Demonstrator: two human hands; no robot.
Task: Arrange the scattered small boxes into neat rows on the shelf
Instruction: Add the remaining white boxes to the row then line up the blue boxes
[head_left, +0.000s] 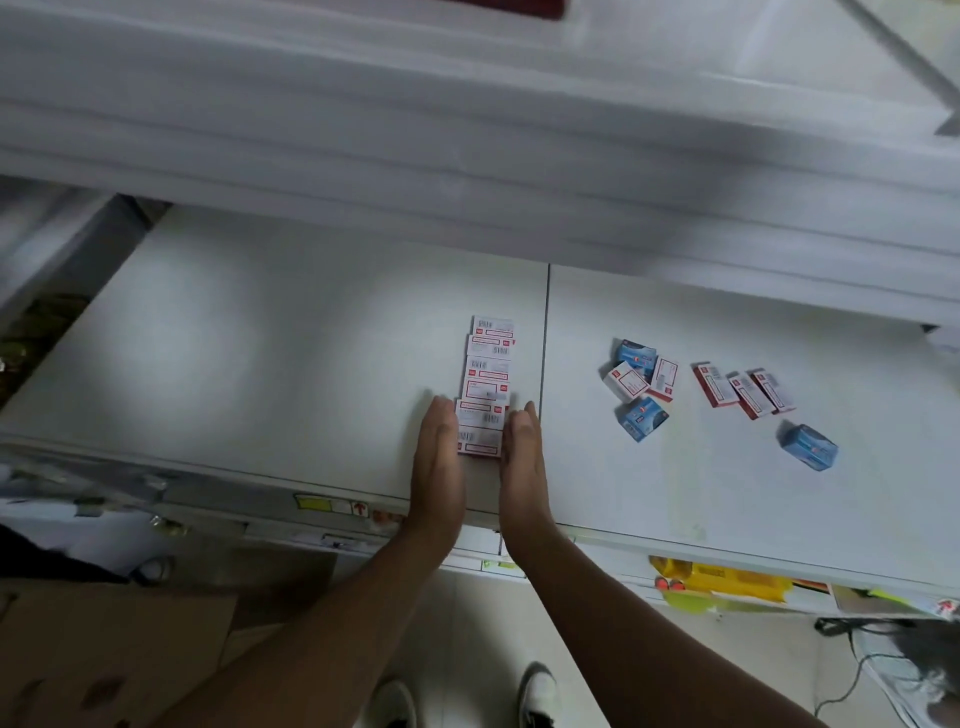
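Note:
A straight row of several red-and-white boxes (488, 384) runs away from me on the white shelf (260, 338), just left of the shelf's seam. My left hand (439, 462) lies flat against the row's left side, and my right hand (522, 457) presses flat against its right side, fingers straight. The nearest two boxes sit between my palms. To the right lie a loose cluster of blue and red-and-white boxes (639, 384), three red-and-white boxes (743, 392) side by side, and a single blue box (809, 446).
An upper shelf edge (467, 156) overhangs the back of the work surface. A yellow package (722, 579) sits on the level below at the right. A cardboard box (104, 654) stands on the floor at the left, cables (852, 670) at the right.

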